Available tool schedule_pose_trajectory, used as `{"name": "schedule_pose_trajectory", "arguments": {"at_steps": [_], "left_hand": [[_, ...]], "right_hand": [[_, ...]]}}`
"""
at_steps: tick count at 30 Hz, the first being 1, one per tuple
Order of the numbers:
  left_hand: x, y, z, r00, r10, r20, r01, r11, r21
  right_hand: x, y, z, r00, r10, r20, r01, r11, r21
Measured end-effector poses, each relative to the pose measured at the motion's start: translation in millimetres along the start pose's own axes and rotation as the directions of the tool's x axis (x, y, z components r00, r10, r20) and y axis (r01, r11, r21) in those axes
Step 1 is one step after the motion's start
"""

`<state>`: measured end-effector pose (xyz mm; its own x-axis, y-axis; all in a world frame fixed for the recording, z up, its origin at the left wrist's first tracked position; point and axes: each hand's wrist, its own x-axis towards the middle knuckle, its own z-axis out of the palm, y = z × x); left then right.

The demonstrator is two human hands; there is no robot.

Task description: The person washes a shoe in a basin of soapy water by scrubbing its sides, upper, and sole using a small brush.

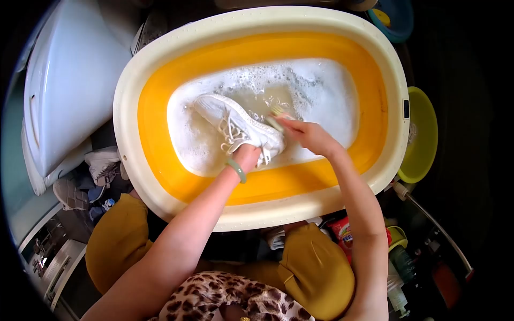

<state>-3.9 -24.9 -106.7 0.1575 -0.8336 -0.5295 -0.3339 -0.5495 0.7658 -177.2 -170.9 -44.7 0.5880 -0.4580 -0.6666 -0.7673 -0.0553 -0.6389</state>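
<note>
A white lace-up shoe (218,113) is held over soapy water (326,96) in a large tub (152,107) with a yellow inside and a cream rim. My left hand (248,156) reaches into the shoe's opening and holds it, its fingers mostly hidden inside. A green bangle circles that wrist. On the shoe's right side, my right hand (308,136) is closed around a brush (276,122) with pale bristles, blurred by motion. The brush is close to the shoe's heel and sole edge; whether it touches is unclear.
Several shoes (101,163) lie left of the tub, below a white basin (75,80). A green basin (420,136) stands at the right, a blue one (399,24) at the top right. Bottles (397,297) and a red packet (342,231) sit at the lower right.
</note>
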Motion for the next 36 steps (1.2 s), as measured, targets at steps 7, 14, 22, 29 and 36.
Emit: {"name": "schedule_pose_trajectory", "arguments": {"at_steps": [7, 14, 22, 29, 36], "left_hand": [[-12.8, -7.7, -11.9, 0.985, -0.163, 0.056, 0.172, 0.955, -0.240], [-7.6, 23.8, -12.3, 0.991, -0.133, 0.013, 0.132, 0.956, -0.261], [-4.6, 35.3, -1.2, 0.926, -0.307, -0.219, 0.157, 0.842, -0.516], [-15.2, 12.2, -32.6, 0.924, -0.383, -0.009, 0.134, 0.343, -0.930], [-23.3, 16.8, -49.9, 0.941, -0.334, 0.059, 0.119, 0.161, -0.980]], "right_hand": [[-0.1, 30.8, 11.0, 0.958, 0.021, -0.287, -0.051, 0.994, -0.097], [-50.1, -0.5, 15.8, 0.999, 0.023, -0.030, -0.021, 0.996, 0.086], [-43.6, 13.5, 29.6, 0.997, -0.051, 0.062, 0.043, 0.992, 0.116], [41.5, -57.9, 28.2, 0.943, -0.315, -0.105, 0.315, 0.949, -0.012], [-10.6, -42.8, 26.9, 0.968, -0.242, 0.071, 0.238, 0.969, 0.064]]}}
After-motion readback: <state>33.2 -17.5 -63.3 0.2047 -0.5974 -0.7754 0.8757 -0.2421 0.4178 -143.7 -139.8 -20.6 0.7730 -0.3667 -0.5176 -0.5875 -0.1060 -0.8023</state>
